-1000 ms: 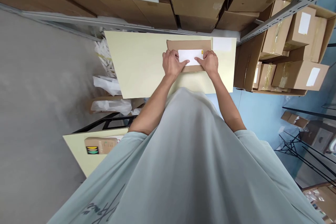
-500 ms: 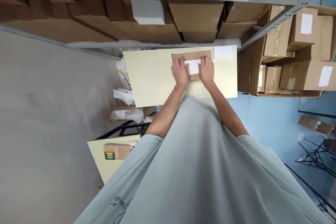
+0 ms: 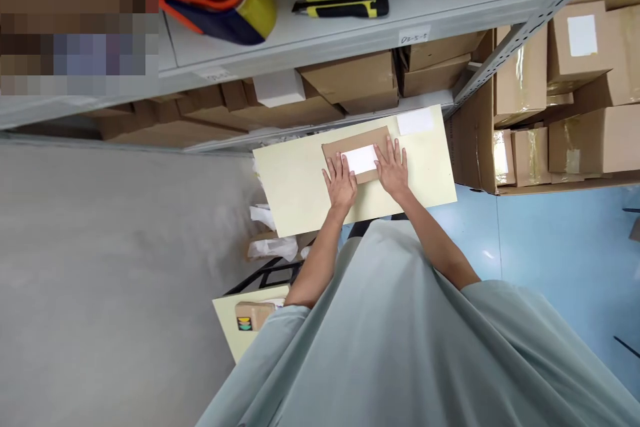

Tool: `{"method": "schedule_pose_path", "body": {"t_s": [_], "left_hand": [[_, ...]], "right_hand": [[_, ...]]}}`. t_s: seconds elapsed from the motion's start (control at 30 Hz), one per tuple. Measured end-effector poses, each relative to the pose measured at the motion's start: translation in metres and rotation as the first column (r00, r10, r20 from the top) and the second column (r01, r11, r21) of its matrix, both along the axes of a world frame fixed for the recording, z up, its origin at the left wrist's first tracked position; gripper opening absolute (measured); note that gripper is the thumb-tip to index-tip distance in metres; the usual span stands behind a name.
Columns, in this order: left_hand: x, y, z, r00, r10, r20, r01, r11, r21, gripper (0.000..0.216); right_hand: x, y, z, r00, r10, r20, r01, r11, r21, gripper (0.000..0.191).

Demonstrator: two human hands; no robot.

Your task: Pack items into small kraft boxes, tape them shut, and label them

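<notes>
Cardboard packet lay mid-span on the table, just short of its far edge, white label on top. Left hand lay flat on the label end toward the table's left edge, right hand on the other; both grips released, fingers spread. Wide tabletop stretch ran to left edge. White sheet took the table's far right corner; carton stood beyond.

Two hands lay their fingers on one brown cardboard package bearing one white label; two cream surfaces show, one under the fingers, one nearer the body at left with one logo-marked carton. Beyond the fingers are one white sheet at right, one white box at left, two utility knives and one tape dispenser. To their right stands one large open carton.
</notes>
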State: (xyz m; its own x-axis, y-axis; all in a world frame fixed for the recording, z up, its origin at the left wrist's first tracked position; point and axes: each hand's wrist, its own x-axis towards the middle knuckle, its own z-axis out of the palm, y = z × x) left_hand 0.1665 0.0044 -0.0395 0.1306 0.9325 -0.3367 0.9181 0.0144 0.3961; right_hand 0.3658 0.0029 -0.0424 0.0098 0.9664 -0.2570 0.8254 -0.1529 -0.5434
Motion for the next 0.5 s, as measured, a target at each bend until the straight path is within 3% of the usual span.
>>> {"method": "schedule_pose_path", "body": {"t_s": [0.23,0.3,0.33,0.4,0.43,0.5], "left_hand": [[0.001,0.005,0.001,0.999,0.045,0.012,-0.045,0.999,-0.020,0.077],[-0.005,0.000,0.003,0.989,0.146,0.026,-0.146,0.989,-0.015,0.085],[-0.008,-0.004,0.003,0.964,0.264,0.031,-0.264,0.964,0.002,0.093],[-0.014,-0.013,0.001,0.854,0.510,0.105,-0.510,0.860,-0.035,0.099],[-0.016,-0.018,0.001,0.807,0.565,0.171,-0.561,0.824,-0.078,0.094],[-0.018,-0.028,0.000,0.830,0.500,0.248,-0.495,0.865,-0.086,0.080]], "right_hand": [[0.013,0.002,-0.004,0.980,-0.052,-0.191,0.040,0.997,-0.065,0.068],[0.023,-0.008,-0.004,0.957,-0.169,-0.236,0.145,0.982,-0.119,0.077],[0.028,-0.015,-0.004,0.935,-0.237,-0.262,0.201,0.967,-0.157,0.083],[0.035,-0.028,-0.002,0.880,-0.319,-0.352,0.249,0.941,-0.230,0.087],[0.037,-0.034,-0.001,0.848,-0.315,-0.426,0.218,0.941,-0.260,0.084],[0.043,-0.043,0.002,0.784,-0.317,-0.534,0.187,0.940,-0.284,0.077]]}}
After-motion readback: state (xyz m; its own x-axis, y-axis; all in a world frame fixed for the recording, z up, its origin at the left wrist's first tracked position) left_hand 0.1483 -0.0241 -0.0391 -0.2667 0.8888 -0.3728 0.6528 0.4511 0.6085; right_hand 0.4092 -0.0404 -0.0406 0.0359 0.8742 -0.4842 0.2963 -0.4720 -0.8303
